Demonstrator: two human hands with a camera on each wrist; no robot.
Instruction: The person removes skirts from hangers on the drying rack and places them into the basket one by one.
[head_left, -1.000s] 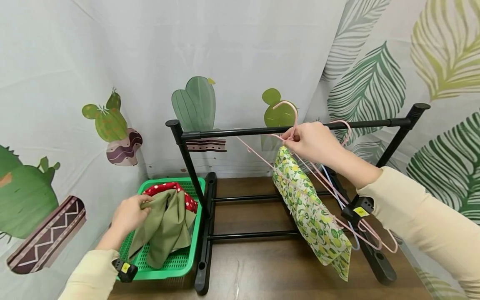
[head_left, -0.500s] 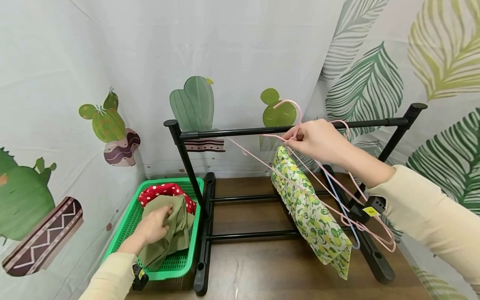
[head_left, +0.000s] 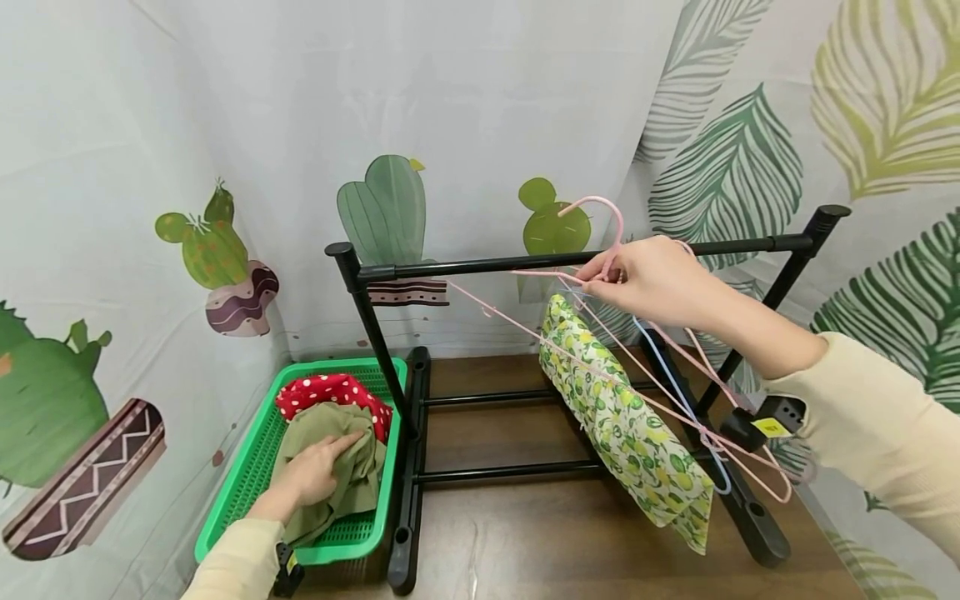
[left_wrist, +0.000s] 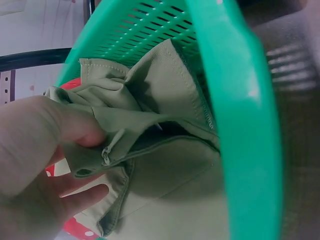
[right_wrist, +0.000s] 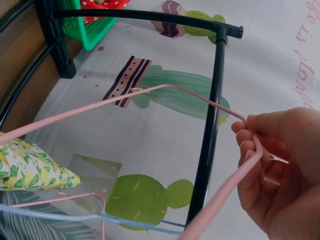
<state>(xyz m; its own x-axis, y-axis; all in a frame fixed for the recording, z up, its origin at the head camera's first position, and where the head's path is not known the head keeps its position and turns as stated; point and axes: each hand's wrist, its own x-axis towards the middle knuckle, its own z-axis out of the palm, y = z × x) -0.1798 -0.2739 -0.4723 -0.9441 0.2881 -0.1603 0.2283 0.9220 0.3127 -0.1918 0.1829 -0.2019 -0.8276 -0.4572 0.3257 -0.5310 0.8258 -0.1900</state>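
Pinching olive-green cloth (head_left: 367, 479) inside the perforated green basket rim (head_left: 337, 552), my left hand (head_left: 311, 472) has headroom; my right hand (head_left: 663, 279) grips a pink hanger (right_wrist: 222, 195).

Three cloths (head_left: 358, 487), one basket (head_left: 345, 552) (one rack (head_left: 480, 266))

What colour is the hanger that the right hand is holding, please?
The hanger is pink; it shows best in the right wrist view.
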